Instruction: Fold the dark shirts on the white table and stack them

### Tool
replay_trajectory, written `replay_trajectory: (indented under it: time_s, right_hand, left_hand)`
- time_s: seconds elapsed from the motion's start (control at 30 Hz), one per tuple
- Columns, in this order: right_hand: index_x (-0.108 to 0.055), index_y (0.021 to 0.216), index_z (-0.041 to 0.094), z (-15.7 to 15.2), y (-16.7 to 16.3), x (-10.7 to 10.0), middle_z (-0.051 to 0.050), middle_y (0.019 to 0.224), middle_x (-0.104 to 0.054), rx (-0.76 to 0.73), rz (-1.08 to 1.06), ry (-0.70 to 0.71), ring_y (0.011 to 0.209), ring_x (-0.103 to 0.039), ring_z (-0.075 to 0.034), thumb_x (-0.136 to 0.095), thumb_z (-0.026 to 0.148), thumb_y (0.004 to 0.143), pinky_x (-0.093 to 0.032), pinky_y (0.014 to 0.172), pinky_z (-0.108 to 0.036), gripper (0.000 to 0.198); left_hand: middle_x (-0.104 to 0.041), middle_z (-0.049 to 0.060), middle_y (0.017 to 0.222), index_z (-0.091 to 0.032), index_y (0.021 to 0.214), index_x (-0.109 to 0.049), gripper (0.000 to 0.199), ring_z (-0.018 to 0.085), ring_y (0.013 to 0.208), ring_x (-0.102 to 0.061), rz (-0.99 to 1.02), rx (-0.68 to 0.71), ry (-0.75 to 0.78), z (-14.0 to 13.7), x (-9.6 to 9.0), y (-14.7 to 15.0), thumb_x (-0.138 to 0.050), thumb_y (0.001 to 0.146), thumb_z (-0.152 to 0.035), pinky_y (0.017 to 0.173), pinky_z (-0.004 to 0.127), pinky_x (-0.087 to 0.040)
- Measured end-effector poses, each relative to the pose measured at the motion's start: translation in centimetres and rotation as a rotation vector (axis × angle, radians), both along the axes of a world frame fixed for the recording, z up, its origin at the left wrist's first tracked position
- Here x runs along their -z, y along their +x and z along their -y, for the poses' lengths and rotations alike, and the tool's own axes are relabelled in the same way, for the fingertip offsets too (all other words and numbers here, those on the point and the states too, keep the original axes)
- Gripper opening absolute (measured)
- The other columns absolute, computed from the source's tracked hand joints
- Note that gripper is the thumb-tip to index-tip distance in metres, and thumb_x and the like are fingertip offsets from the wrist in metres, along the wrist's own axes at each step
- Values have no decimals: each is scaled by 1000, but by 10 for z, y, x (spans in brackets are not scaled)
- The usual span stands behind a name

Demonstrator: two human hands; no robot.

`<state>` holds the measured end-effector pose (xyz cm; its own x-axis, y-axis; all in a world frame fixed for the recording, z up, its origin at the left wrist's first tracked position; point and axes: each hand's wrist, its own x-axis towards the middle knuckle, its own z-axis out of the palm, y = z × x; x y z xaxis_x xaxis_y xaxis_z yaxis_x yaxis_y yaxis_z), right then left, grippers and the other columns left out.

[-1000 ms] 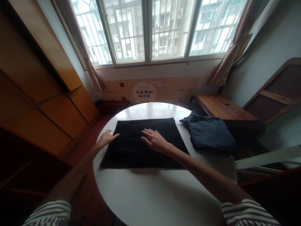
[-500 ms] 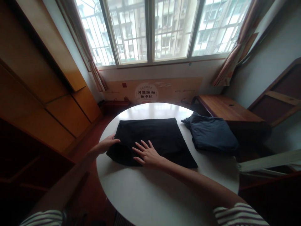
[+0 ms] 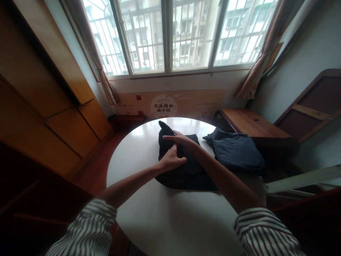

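Note:
A black garment (image 3: pixel 183 179) lies on the white round table (image 3: pixel 133 156), its left part doubled over toward the right, with one corner standing up at the far side. My left hand (image 3: pixel 171 159) reaches across onto the fold and grips the cloth, thumb pointing right; some of its fingertips are hidden. Just beyond it, my right hand (image 3: pixel 183 139) rests over the turned cloth, fingers stretched out to the left. The wrists are close together, and the right hand partly overlaps the left hand's fingers.
A folded dark blue garment (image 3: pixel 237 151) lies at the table's right side. Behind it stands a brown wooden desk (image 3: pixel 255 122). Wooden cabinets (image 3: pixel 66 131) line the left, and a barred window (image 3: pixel 170 35) is ahead. A pale bar (image 3: pixel 301 181) sits beyond the table's right edge.
My left hand has carried the left side of the black garment over to the right. My right hand has moved farther away and slightly right, onto the folded part.

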<state>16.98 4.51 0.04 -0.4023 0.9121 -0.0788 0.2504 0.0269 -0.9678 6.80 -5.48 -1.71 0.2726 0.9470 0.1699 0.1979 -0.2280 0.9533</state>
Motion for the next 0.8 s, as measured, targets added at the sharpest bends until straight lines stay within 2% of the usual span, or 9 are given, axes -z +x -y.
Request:
replay_trajectory:
  time_s: [0.1, 0.2, 0.27, 0.33, 0.43, 0.5, 0.57, 0.7, 0.8]
  right_hand:
    - [-68, 93, 13, -21, 20, 7, -2, 76, -67, 180, 133, 49, 72, -62, -17, -78, 14, 64, -50, 65, -23, 31]
    - [-68, 82, 12, -38, 39, 22, -3, 66, -63, 322, 168, 26, 67, -61, -17, -66, 15, 75, -48, 62, -24, 8]
    - [-67, 81, 11, -46, 51, 33, -4, 64, -63, 396, 156, 14, 66, -61, -17, -57, 19, 83, -48, 61, -24, 13]
    - [-67, 85, 11, -50, 62, 43, -4, 64, -63, 449, 129, 7, 66, -61, -17, -51, 21, 87, -49, 61, -24, 19]
    - [-67, 94, 12, -52, 71, 53, -4, 68, -66, 472, 73, -10, 68, -63, -17, -49, 20, 88, -51, 63, -24, 21]
    - [-67, 99, 12, -53, 73, 57, -4, 70, -68, 456, 38, -34, 67, -64, -17, -49, 17, 87, -52, 64, -25, 23]
    - [-67, 101, 12, -54, 72, 58, -4, 71, -68, 434, 13, -57, 66, -65, -17, -49, 12, 83, -54, 65, -26, 26]
    - [-69, 99, 13, -61, 71, 50, -3, 69, -68, 428, 0, -65, 64, -64, -17, -51, 8, 76, -54, 65, -27, 31]
    - [-70, 97, 12, -65, 77, 40, -2, 64, -65, 455, 18, -61, 62, -62, -17, -51, 6, 74, -54, 63, -26, 31]
  left_hand:
    - [-66, 12, 101, -6, 137, -37, 75, 25, 88, -67, -28, 22, -77, -3, 15, 43, -73, 72, -17, 80, 38, -56]
    - [-65, 10, 96, -6, 145, -24, 81, 21, 75, -67, -33, 68, -200, 3, 19, 67, -69, 79, -22, 71, 36, -56]
    - [-64, 11, 102, -10, 147, -26, 77, 21, 81, -66, -128, 146, -80, 14, 16, 70, -66, 84, -29, 76, 36, -55]
    - [-62, 13, 113, -13, 145, -35, 71, 24, 97, -64, -326, 224, 172, 30, 12, 63, -65, 86, -39, 88, 38, -52]
    - [-55, 19, 130, -10, 144, -41, 75, 33, 117, -53, -756, 173, 453, 53, 18, 47, -65, 85, -50, 97, 46, -47]
    - [-54, 22, 130, -7, 141, -43, 68, 36, 116, -51, -1012, 87, 505, 61, 28, 37, -64, 88, -43, 92, 48, -47]
    - [-59, 19, 117, -6, 131, -52, 44, 31, 106, -55, -1171, 89, 530, 62, 38, 32, -57, 92, -26, 84, 41, -50]
    - [-60, 12, 95, -8, 109, -60, 22, 23, 89, -56, -1259, 125, 657, 57, 42, 35, -46, 91, -5, 71, 31, -49]
    - [-59, 11, 94, -10, 102, -59, 21, 21, 85, -56, -1211, 88, 753, 55, 37, 42, -39, 97, -7, 69, 30, -49]
